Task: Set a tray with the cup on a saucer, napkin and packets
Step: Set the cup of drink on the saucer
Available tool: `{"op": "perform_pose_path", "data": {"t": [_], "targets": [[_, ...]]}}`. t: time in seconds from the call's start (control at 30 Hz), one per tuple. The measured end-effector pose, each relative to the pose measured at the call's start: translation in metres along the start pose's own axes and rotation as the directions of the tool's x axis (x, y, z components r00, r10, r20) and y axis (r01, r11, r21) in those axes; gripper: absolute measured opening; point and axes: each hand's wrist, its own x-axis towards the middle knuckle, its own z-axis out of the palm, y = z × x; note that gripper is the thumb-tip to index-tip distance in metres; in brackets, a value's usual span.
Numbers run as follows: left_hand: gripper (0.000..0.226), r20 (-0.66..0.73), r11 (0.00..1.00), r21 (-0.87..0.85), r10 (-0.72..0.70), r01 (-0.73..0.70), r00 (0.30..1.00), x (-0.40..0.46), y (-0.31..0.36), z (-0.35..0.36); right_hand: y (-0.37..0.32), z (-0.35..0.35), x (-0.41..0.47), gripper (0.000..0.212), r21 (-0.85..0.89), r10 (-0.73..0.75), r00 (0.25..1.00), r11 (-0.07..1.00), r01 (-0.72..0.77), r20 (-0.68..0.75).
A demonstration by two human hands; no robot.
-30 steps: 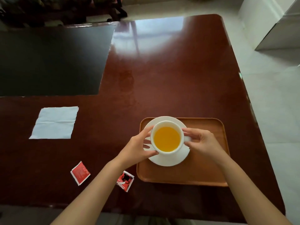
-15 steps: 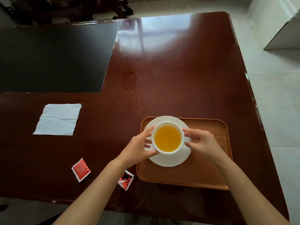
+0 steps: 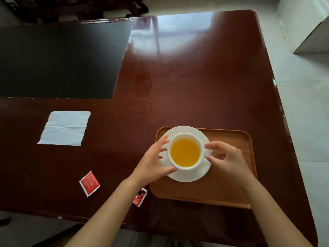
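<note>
With my left hand [image 3: 153, 161] and right hand [image 3: 229, 161] both closed on the cup [image 3: 185, 151], which sits on the saucer [image 3: 188, 175] on the tray [image 3: 231, 184], I judge placement nearly done; next, let go and fetch the napkin [image 3: 65, 128].

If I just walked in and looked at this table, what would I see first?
First you would see the white cup of bright orange drink, sitting on a saucer at the left end of a wooden tray. The left hand and right hand hold it from both sides. Next, the white napkin off to the left, and two red packets near the table's front edge.
</note>
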Motion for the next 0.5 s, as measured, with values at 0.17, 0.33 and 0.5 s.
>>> {"op": "perform_pose_path", "data": {"t": [0.17,0.33,0.5], "targets": [[0.084,-0.012,1.000,-0.006,0.018,-0.018,1.000,-0.0001,0.0047,0.0005,0.0003,0.0017,-0.0049,0.022,-0.026,-0.029,0.998,0.999,0.027,-0.047],[0.080,-0.019,1.000,-0.011,0.023,-0.023,1.000,-0.0019,0.0057,0.0012,-0.0018,0.0020,-0.0052,0.022,-0.026,-0.029,0.999,0.999,0.028,-0.046],[0.079,-0.020,1.000,-0.025,0.015,-0.016,1.000,-0.0037,0.0052,0.0036,-0.0026,0.0021,-0.0059,0.021,-0.038,-0.028,0.999,0.999,0.026,-0.043]]}}
